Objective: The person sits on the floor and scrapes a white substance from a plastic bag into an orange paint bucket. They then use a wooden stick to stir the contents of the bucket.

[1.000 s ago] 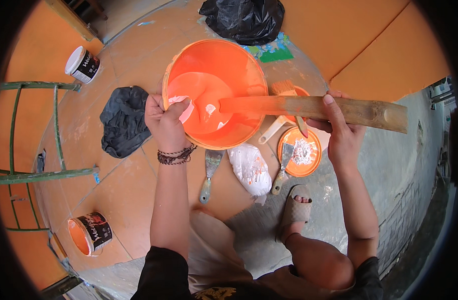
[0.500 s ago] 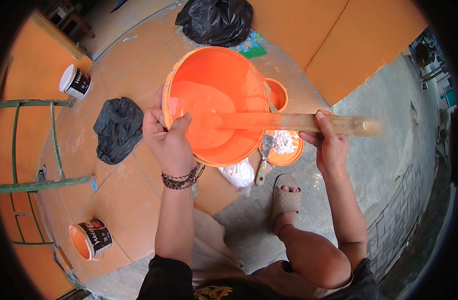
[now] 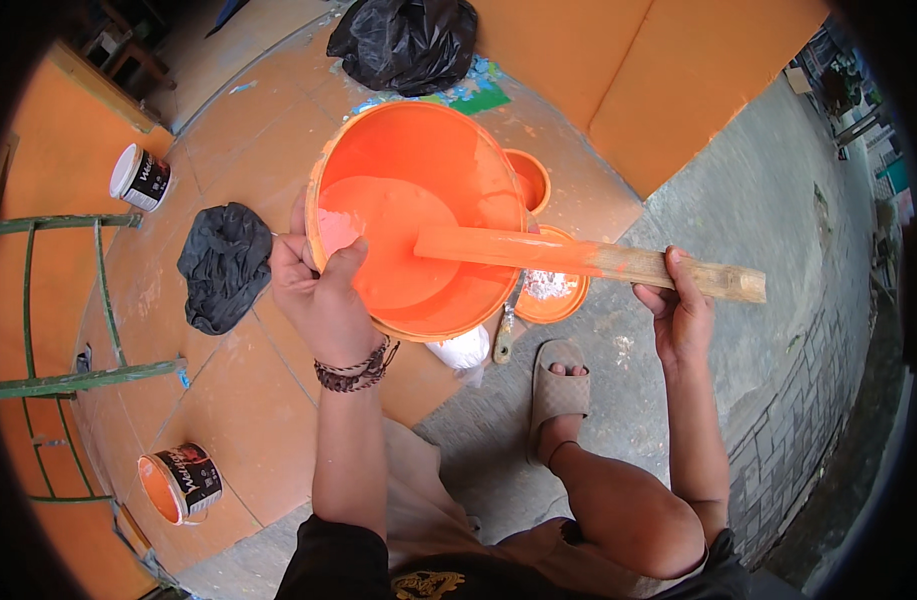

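A large orange bucket [image 3: 443, 135] is tilted toward me, with bright orange paint [image 3: 383, 225] pooled inside it. My left hand [image 3: 328, 295] grips its left rim, the thumb hooked over the edge and the other fingers outside. A flat wooden stick [image 3: 538, 250] crosses the bucket's right rim, its coated end reaching into the paint. Closed around the bare part of that stick is my right hand [image 3: 683, 310], out to the right of the bucket.
Behind the bucket's right side are a small orange pot [image 3: 530, 182], a lid with white crumbs [image 3: 558, 300] and a scraper [image 3: 503, 335]. Black plastic bags [image 3: 403, 45] and a dark crumpled one [image 3: 226, 268] lie on the tiles. Two small tubs [image 3: 140, 178] and green metal bars [image 3: 88, 378] are leftward.
My right hand has moved right and a little down, drawing the stick slightly out of the bucket and tilting it. The whole view has shifted somewhat; my left hand keeps its hold.
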`<action>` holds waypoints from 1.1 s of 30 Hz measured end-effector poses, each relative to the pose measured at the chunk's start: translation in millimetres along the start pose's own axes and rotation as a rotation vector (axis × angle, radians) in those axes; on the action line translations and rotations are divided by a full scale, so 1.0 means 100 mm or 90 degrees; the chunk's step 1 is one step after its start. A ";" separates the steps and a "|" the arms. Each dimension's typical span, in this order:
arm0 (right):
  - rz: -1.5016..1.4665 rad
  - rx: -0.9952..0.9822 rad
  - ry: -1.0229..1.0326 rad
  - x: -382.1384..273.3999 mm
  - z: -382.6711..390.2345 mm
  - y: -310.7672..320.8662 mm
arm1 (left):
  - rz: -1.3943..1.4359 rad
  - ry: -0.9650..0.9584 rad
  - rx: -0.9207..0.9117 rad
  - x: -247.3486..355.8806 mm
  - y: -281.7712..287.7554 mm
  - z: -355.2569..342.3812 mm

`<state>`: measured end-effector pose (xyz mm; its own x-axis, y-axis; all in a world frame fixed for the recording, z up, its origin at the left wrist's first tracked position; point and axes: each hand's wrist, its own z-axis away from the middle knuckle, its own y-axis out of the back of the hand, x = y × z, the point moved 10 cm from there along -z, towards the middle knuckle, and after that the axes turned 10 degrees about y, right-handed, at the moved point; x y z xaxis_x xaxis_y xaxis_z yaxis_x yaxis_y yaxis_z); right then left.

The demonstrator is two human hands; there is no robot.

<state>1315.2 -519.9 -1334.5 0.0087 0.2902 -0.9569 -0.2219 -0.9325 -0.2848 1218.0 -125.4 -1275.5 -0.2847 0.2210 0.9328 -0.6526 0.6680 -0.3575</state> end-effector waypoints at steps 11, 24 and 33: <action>0.164 -0.191 0.155 -0.50 0.15 -0.98 | 0.010 -0.061 -0.013 -0.04 0.03 0.07; -0.046 -0.049 -0.067 0.40 0.11 -0.43 | -0.018 -0.056 -0.010 -0.03 0.05 0.07; -0.049 0.002 -0.043 0.12 0.02 0.01 | 0.079 0.000 0.058 -0.13 0.18 0.02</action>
<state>1313.4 -517.2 -1346.1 -0.0390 0.3755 -0.9260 -0.2269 -0.9058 -0.3577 1209.0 -117.5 -1293.7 -0.3672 0.2980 0.8811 -0.6737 0.5679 -0.4729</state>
